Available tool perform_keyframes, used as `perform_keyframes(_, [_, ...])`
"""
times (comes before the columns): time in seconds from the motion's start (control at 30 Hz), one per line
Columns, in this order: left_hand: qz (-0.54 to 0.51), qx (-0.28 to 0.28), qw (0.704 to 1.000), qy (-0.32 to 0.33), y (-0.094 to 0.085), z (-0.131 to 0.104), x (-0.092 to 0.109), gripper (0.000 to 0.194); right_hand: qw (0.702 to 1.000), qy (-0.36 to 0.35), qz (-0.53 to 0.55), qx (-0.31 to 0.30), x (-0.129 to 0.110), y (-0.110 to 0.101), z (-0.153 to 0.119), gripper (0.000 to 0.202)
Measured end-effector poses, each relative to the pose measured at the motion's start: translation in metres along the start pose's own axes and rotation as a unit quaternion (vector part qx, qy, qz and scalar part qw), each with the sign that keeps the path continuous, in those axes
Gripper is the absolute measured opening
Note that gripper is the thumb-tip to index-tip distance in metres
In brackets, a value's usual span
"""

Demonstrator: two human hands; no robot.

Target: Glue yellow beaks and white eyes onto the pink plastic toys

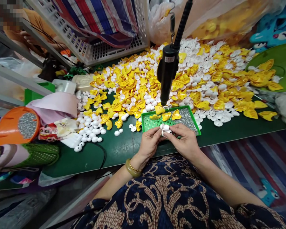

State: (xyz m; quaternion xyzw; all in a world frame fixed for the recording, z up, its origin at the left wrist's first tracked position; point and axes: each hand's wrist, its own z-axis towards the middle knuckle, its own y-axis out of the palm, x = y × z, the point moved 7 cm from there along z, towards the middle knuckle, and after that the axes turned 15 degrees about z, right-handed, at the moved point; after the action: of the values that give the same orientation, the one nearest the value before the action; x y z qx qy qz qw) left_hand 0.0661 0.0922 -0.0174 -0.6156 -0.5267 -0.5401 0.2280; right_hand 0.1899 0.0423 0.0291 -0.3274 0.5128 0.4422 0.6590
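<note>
Both hands meet over the near edge of a green tray (145, 127), pinching small white plastic pieces (166, 128) between thumbs and fingers. My left hand (150, 141) grips them from the left, a bangle on its wrist. From the other side, my right hand (184, 140) presses its thumb and fingertips on the same pieces. How the pieces fit together is partly hidden by the fingers. In the tray lie several yellow plastic shells (166, 116) and a heap of small silvery screws (187, 119). Just above hangs a black electric screwdriver (168, 70), tip down.
A large pile of yellow and white parts (133, 79) covers the back of the green table (124, 149). White egg-shaped pieces (92, 127) lie at left, near an orange bucket (16, 125) with more screws. A white crate (92, 54) stands behind. Another person (38, 28) is at upper left.
</note>
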Motion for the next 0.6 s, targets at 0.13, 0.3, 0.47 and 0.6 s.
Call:
perform_keyframes(0.13, [0.007, -0.004, 1.0, -0.001, 0.0, -0.001, 0.002, 0.037, 1.0, 0.011, 0.006, 0.003, 0.002, 0.001, 0.0, 0.02])
perform_keyframes(0.3, [0.006, -0.008, 1.0, -0.006, 0.0, -0.002, 0.002, 0.037, 0.999, 0.041, 0.025, -0.008, 0.005, 0.001, 0.0, 0.019])
perform_keyframes(0.47, [0.042, -0.012, 0.999, 0.012, -0.002, -0.003, -0.002, 0.036, 1.0, 0.013, 0.016, -0.008, 0.003, 0.003, -0.001, 0.019])
perform_keyframes(0.6, [0.229, -0.012, 0.963, 0.138, -0.005, -0.009, 0.018, 0.03, 1.0, -0.001, 0.006, -0.007, 0.002, 0.003, -0.002, 0.015])
